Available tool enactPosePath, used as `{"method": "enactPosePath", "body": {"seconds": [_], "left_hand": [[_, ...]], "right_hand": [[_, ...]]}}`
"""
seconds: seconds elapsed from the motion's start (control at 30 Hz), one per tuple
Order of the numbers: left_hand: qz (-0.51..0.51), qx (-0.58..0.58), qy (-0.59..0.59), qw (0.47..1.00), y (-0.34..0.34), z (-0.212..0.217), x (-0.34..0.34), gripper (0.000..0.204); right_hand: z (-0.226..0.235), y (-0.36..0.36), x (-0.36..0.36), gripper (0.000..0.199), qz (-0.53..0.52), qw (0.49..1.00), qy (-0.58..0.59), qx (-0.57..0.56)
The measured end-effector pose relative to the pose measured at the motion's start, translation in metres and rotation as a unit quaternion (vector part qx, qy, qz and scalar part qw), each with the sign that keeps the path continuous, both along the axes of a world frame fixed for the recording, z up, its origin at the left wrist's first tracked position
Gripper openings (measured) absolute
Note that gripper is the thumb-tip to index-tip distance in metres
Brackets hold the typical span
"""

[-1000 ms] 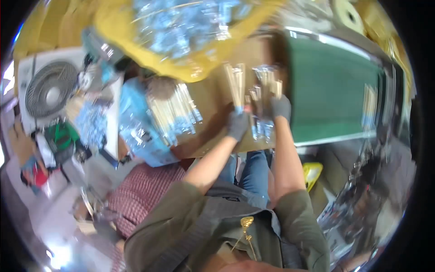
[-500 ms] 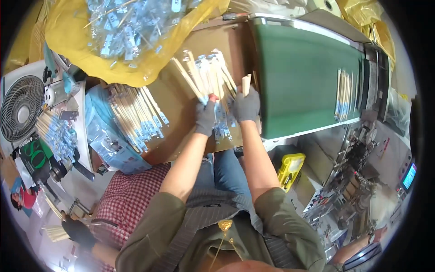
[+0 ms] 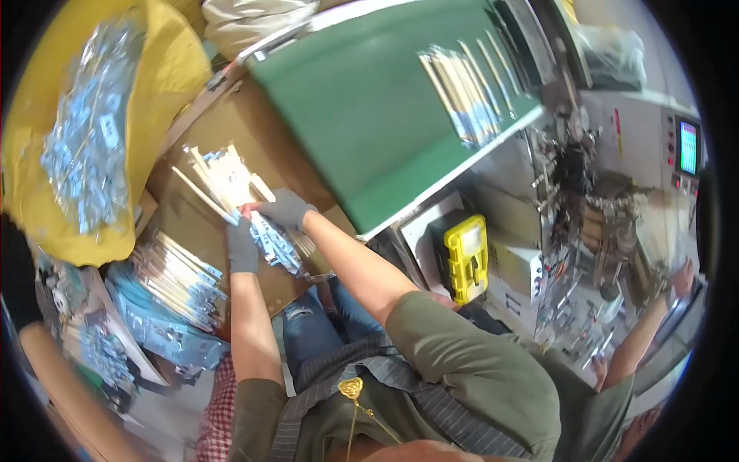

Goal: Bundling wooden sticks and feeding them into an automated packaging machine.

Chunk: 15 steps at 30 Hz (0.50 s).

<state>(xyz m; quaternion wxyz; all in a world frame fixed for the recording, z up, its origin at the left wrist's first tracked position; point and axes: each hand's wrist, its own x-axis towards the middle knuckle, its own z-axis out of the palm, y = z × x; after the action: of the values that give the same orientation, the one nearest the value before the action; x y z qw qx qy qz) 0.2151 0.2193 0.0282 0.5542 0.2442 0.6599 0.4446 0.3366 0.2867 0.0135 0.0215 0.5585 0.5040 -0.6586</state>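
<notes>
In front of me, over a brown cardboard surface [image 3: 185, 196], is a bunch of wrapped wooden chopsticks [image 3: 227, 175] in clear film with blue printed ends. My left hand [image 3: 244, 246], in a grey glove with bare fingertips, is closed around the left side of the bunch. My right hand [image 3: 283, 209], gloved alike, grips chopsticks on the right side, its fingers meeting the left hand's. The blue ends hang below both hands toward me. Some fingers are hidden by the sticks and gloves.
A green conveyor belt [image 3: 331, 100] carries several wrapped chopsticks [image 3: 462, 96]. At left are a yellow bag [image 3: 165, 69] full of blue packets and a stack of chopsticks [image 3: 173, 281] on a blue bag [image 3: 154, 331]. A yellow case [image 3: 467, 262] stands below the belt. Other people's arms show at both sides.
My view has swung right, so the scene shifts left and tilts. My hands, apart before, have come together at the bunch. A co-worker's arm at left appears nearer.
</notes>
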Motion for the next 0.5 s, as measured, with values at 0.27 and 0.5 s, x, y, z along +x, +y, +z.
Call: {"method": "enactPosePath", "body": {"seconds": [0.27, 0.5], "left_hand": [[-0.013, -0.049, 0.079, 0.996, -0.035, 0.002, -0.011, 0.026], [-0.022, -0.075, 0.0, 0.997, -0.049, -0.015, -0.035, 0.023]], "right_hand": [[0.032, -0.019, -0.009, 0.038, -0.035, 0.994, -0.02, 0.1], [-0.018, -0.04, -0.021, 0.042, -0.167, 0.957, 0.217, -0.093]]}}
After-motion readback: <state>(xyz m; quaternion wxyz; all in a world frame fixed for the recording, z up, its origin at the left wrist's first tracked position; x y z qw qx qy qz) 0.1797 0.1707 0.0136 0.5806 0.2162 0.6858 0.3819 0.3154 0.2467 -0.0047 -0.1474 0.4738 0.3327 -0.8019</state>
